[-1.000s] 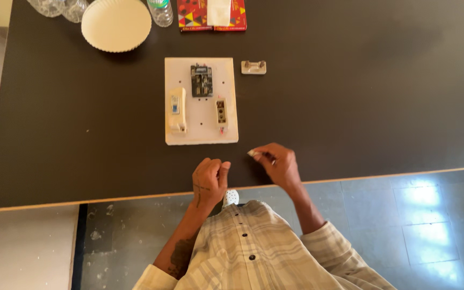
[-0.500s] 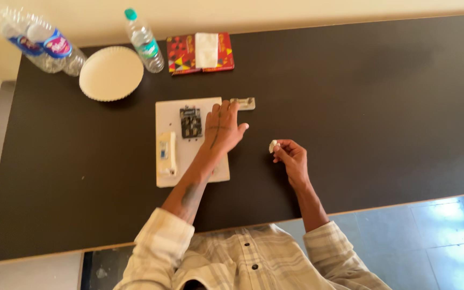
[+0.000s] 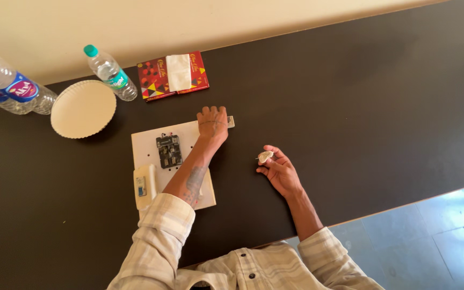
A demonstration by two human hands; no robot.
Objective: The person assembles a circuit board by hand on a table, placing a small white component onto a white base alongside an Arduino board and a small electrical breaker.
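Dark table fills the view, and the white board lies on it with a black module and a cream switch block. The left hand has pushed further out than half a second ago, now lying flat and open over the small pale part at the board's far corner (only its end shows). The right hand stays palm-up, fingers loosely curled, pinching a small whitish piece.
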